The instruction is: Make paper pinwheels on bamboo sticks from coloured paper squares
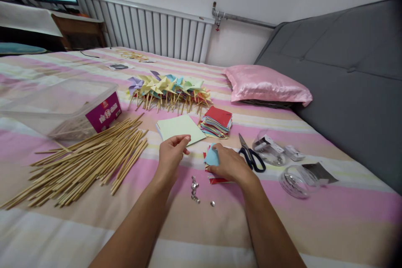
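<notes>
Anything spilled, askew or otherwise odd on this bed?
Mostly tidy. The long wooden sticks lie fanned loose over the striped sheet beside the clear plastic box, and a few small silver pins sit scattered between the left hand and right hand. Nothing looks damaged.

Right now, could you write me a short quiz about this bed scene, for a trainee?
1. True or false: the right hand rests on a blue paper.
2. What lies just right of the right hand? A) black scissors B) a pink pillow C) the wooden sticks
3. Fill in: the left hand pinches the near edge of a ___ paper sheet.

Key: 1 true. 2 A. 3 light green. The silver pins lie loose on the bed sheet between the wrists, and the paper pinwheels lie further back.
</notes>
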A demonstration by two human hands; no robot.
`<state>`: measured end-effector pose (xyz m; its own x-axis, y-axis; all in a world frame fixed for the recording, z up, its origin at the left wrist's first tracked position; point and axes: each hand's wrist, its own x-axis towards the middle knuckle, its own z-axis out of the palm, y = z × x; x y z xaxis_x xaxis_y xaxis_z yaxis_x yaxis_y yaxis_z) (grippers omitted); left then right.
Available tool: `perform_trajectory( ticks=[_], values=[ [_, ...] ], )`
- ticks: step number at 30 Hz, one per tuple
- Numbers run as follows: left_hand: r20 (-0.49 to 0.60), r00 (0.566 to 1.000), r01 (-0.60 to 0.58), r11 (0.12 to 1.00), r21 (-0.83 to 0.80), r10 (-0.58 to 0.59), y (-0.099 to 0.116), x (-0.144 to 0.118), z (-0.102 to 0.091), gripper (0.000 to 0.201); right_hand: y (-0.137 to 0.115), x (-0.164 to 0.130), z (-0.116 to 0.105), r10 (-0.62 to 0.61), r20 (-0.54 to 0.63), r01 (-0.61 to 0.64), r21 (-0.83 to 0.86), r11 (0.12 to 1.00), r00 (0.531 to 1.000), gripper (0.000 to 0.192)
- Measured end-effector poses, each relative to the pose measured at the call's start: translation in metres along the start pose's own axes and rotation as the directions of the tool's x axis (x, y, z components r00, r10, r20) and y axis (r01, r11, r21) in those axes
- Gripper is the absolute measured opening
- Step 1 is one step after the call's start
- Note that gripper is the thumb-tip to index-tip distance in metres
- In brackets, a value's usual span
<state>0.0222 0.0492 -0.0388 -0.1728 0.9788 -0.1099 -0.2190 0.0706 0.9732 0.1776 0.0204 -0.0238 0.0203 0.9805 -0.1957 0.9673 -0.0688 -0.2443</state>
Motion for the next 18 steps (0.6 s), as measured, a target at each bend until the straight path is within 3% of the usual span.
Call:
perform_trajectory(
  ticks=[5,12,18],
  values=[
    [0.001,1.0,-0.002,1.0,0.004,0.002,0.0,0.0,0.0,0.031,0.0,0.0,-0.001,0.003,0.002,-0.003,0.002,1.0,1.0,0.056],
    [0.009,1.0,0.005,1.0,0.014,-0.005,-0.002,0.001,-0.002,0.03,0.014,0.004,-0.007,-0.098,0.004,0.097,0.071,0.993,0.995,0.025],
    [0.018,1.0,0.024,0.999,0.039,-0.024,-0.001,0.001,-0.001,0.032,0.025,0.009,-0.014,-0.046,-0.115,0.055,0.07,0.996,0.992,0.028]
  ],
)
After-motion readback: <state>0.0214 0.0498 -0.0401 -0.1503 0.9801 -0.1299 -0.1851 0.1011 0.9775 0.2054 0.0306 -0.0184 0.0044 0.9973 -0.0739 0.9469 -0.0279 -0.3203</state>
